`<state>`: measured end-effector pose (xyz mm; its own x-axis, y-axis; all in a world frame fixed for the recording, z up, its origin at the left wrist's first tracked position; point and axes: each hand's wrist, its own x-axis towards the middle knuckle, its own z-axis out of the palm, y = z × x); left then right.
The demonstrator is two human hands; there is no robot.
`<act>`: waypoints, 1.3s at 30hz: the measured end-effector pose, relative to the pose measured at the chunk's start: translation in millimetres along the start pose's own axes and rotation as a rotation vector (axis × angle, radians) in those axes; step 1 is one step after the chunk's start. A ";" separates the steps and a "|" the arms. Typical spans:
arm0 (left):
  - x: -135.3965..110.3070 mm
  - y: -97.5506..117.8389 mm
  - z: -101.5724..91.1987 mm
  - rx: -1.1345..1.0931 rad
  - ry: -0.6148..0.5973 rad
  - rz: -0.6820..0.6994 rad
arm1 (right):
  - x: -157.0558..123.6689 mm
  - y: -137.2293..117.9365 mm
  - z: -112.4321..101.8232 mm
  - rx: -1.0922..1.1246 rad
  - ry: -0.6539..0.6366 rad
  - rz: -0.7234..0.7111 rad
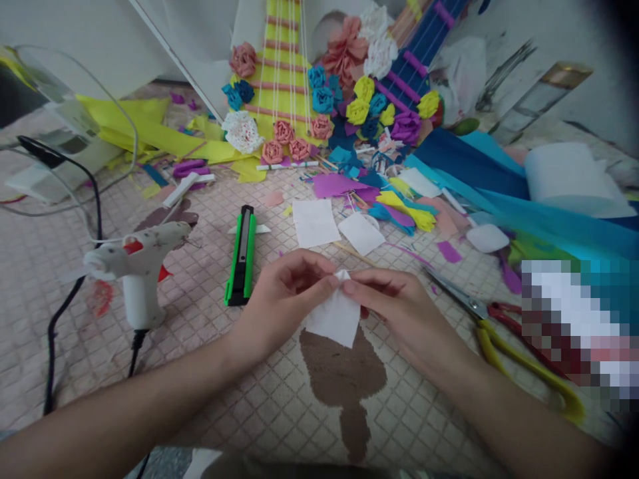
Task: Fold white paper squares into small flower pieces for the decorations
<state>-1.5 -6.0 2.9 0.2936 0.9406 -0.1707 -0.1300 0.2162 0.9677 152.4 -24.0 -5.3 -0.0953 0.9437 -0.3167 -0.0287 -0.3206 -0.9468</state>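
Note:
Between my two hands is a small square of white paper (pixel 334 318), its top edge pinched up into a point and one corner hanging down. My left hand (pixel 289 289) grips it at the top with thumb and index finger. On the other side, my right hand (pixel 387 296) pinches the same edge, the two thumbs almost touching. Just beyond the fingers lie two more white paper squares (pixel 315 223). A green box cutter (pixel 241 256) rests to the left of my left hand. Scissors (pixel 479 309) with red and yellow handles lie right of my right hand.
A white hot glue gun (pixel 142 273) with a black cord stands at left. Two paper-covered guitar shapes, one yellow (pixel 282 73) and one blue (pixel 419 46), carry paper flowers at the back. Colourful scraps lie before them. A white paper roll (pixel 566 176) sits at right.

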 end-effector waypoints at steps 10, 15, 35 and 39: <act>0.7 -1.4 -1.2 0.084 0.006 0.037 | -2.1 -2.5 0.8 -0.039 -0.004 -0.003; 0.6 -3.7 -1.5 0.096 -0.004 0.053 | -1.0 -1.7 0.0 -0.036 -0.010 -0.012; -1.4 -3.7 -1.0 0.133 0.009 0.127 | -2.2 -4.4 2.4 -0.119 0.020 -0.046; -0.6 -3.9 -0.9 0.138 0.002 0.136 | -2.1 -3.1 2.1 -0.108 0.016 -0.049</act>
<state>-2.0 -7.1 -1.0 0.2806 0.9591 -0.0373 -0.0375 0.0498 0.9981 150.6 -25.2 -1.5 -0.0802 0.9595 -0.2700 0.0745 -0.2643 -0.9615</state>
